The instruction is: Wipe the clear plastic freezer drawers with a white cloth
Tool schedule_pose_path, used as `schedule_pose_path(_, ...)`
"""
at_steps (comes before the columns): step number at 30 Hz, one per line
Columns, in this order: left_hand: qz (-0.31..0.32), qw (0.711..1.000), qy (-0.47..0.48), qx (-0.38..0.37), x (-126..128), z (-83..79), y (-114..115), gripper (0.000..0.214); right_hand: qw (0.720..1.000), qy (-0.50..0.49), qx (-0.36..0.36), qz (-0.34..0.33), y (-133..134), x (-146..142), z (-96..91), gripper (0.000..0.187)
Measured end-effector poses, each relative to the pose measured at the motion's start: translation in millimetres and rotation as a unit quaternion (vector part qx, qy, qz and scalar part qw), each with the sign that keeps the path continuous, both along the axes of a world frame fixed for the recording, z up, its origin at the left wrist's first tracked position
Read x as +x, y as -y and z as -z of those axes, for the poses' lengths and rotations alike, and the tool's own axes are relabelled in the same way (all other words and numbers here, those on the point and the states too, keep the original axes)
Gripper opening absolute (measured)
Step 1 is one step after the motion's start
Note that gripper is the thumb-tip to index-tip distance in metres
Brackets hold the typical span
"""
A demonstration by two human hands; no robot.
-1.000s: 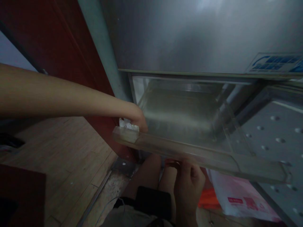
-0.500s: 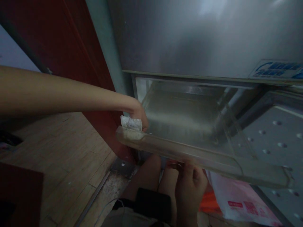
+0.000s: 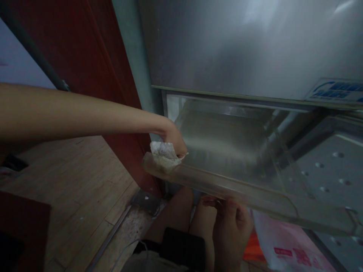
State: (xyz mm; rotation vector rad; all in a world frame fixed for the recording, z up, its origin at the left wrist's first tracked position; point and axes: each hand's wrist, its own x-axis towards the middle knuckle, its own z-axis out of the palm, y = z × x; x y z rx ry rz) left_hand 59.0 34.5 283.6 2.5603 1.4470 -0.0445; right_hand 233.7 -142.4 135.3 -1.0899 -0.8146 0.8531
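A clear plastic drawer (image 3: pixel 241 190) juts out of the open fridge below a steel panel. My left hand (image 3: pixel 173 139) reaches across from the left, closed on a crumpled white cloth (image 3: pixel 163 153) pressed on the drawer's front left corner. My right hand (image 3: pixel 231 226) is under the drawer's front edge, fingers curled up against its underside; its fingertips are hidden by the rim.
A dark red cabinet side (image 3: pixel 93 64) stands left of the fridge. The fridge door's dimpled white liner (image 3: pixel 331 170) is at the right. A pink and white plastic bag (image 3: pixel 286 249) lies on the wooden floor (image 3: pixel 73 196). My bare knees (image 3: pixel 181 211) are below the drawer.
My left hand with the cloth has shifted a little to the right along the drawer's front left corner. The view has drifted, and my right hand stays under the front edge.
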Motion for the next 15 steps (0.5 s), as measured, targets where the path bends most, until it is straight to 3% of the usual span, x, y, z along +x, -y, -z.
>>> schedule_pose_path(5,-0.015,0.999,0.01,-0.04,5.3,12.3,18.7,0.024,1.0,-0.003,-0.001,0.003,-1.0,0.4,2.3,0.04)
schedule_pose_path(7,-0.002,0.988,-0.026,-0.153,10.6,8.2,21.7,0.026,1.0,0.005,-0.001,0.007,-1.2,1.0,3.6,0.04)
schedule_pose_path(9,0.012,0.945,-0.085,-0.315,14.9,-1.3,19.7,0.035,1.0,0.007,0.006,0.008,-1.2,1.2,3.5,0.039)
schedule_pose_path(11,0.016,0.894,-0.131,-0.427,16.8,-11.2,14.9,0.044,1.0,0.014,0.009,0.007,-1.0,1.1,2.0,0.04)
schedule_pose_path(15,0.02,0.869,-0.115,-0.481,15.6,-16.0,10.4,0.045,1.0,0.025,0.004,0.01,-0.6,1.1,-0.6,0.043)
